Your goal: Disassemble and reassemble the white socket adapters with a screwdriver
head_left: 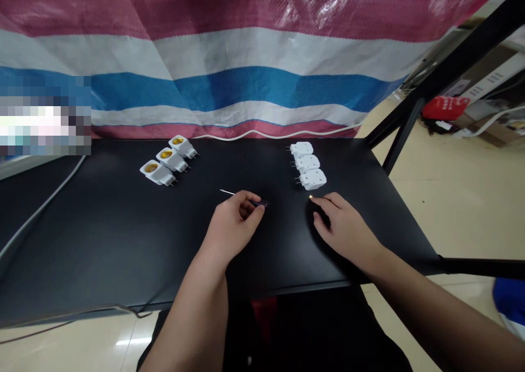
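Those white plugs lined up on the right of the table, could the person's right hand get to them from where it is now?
Probably yes. The right hand rests just in front of the nearest white plug, with only bare black table between them.

Makeshift workshop or small assembly station: black worktop (pixel 123 240) on a black metal frame (pixel 430 87), striped woven plastic tarp (pixel 254 60) hung as backdrop directly behind the worktop, cream tiled floor (pixel 451 197) right of it strewn with cardboard boxes (pixel 492 131) and cables.

Single head-worn view looks forward and down, close over black table (pixel 102 240).
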Demonstrator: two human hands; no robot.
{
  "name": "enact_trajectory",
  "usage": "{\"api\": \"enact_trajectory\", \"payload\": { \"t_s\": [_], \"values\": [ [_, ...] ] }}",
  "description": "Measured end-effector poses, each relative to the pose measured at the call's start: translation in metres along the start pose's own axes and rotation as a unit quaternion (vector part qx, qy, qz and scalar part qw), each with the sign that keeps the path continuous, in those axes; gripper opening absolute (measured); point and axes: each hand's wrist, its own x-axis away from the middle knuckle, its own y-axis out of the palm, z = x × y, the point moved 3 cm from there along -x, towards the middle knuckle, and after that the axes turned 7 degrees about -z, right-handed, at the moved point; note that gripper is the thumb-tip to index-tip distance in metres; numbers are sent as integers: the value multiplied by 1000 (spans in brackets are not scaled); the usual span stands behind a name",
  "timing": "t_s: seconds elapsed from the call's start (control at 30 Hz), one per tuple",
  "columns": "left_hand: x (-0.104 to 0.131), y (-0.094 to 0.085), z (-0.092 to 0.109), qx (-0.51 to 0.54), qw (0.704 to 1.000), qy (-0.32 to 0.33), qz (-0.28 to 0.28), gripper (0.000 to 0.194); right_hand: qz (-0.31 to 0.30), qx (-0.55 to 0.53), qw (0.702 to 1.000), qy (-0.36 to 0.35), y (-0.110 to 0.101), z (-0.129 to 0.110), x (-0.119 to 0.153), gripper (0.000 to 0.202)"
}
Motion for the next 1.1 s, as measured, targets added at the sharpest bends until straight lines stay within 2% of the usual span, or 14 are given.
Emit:
{"api": "enact_trajectory", "payload": {
  "t_s": [0.37,1.1],
  "values": [
    [0,0,-2,3,1000,2,-1,24,-9,6,1000,25,4,3,-15,37],
    [2,-1,-2,0,1000,9,1,24,-17,15,999,40,4,2,-18,43]
  ]
}}
